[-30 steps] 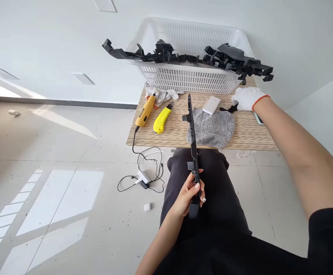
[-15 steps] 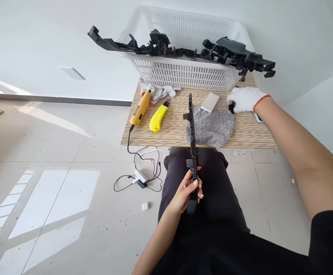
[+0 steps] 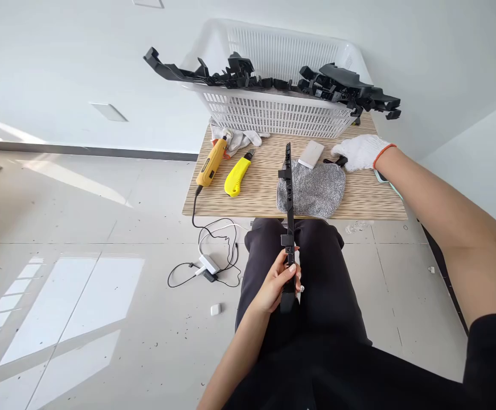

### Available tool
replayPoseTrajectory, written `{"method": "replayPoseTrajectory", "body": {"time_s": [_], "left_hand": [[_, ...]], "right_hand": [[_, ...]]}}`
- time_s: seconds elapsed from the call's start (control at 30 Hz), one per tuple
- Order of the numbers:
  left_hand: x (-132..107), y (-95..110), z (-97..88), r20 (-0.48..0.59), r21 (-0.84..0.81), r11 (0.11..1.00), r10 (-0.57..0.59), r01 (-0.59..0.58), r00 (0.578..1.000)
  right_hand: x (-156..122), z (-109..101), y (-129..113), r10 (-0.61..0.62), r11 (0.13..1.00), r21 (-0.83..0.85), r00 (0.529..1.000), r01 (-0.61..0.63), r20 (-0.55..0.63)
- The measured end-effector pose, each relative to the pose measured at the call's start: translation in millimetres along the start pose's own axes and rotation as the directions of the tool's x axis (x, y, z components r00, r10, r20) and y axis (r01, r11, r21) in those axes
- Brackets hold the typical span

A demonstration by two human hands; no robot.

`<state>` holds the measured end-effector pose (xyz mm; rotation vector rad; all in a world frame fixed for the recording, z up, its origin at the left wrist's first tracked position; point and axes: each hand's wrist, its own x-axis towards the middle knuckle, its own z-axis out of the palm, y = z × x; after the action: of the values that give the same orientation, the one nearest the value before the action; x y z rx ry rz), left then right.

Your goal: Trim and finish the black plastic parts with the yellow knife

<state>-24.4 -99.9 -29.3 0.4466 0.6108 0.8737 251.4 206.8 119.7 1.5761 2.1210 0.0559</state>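
My left hand (image 3: 278, 282) is bare and closed round the lower end of a long, narrow black plastic part (image 3: 289, 210). The part points away from me, over my lap and the table's front edge. On the right of the table, my right hand (image 3: 361, 152) wears a white knit glove with an orange cuff. Its fingers are closed on a small black tool (image 3: 335, 162), whose exact kind is unclear. Left of that hand lie a grey cloth (image 3: 316, 191) and a small white box-shaped item (image 3: 311, 154).
A white basket (image 3: 273, 108) stands at the back with black plastic parts (image 3: 341, 85) across its rim. On the table's left lie a yellow corded tool (image 3: 211, 164), a yellow utility knife (image 3: 237, 175) and a glove (image 3: 243, 138). Cables and a white adapter (image 3: 209, 263) are on the floor.
My right hand has moved slightly left and lifted the small black tool, which now shows pointing left from its fingers. My left hand still holds the black part; the view has shifted slightly.
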Motion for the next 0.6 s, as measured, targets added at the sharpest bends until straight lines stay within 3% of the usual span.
{"method": "replayPoseTrajectory", "body": {"time_s": [0.17, 0.3, 0.47, 0.6], "left_hand": [[-2, 4, -2.6, -0.019, 0.004, 1.0, 0.028, -0.028, 0.999], [-4, 6, -2.8, -0.014, -0.01, 0.999, 0.039, -0.039, 0.999], [-5, 3, -5.1, 0.006, 0.003, 0.999, 0.037, -0.037, 0.999], [-6, -2, -6.6, 0.048, -0.013, 0.999, 0.036, -0.035, 0.998]], "right_hand": [[0, -10, -10, 0.018, 0.999, 0.028, 0.999, -0.019, 0.044], [4, -6, -13, -0.028, 0.999, 0.035, 0.999, 0.027, 0.024], [1, 9, -6, -0.013, 1.0, -0.002, 0.994, 0.013, -0.113], [-24, 28, -1, 0.053, 0.998, -0.004, 0.965, -0.056, -0.258]]}}
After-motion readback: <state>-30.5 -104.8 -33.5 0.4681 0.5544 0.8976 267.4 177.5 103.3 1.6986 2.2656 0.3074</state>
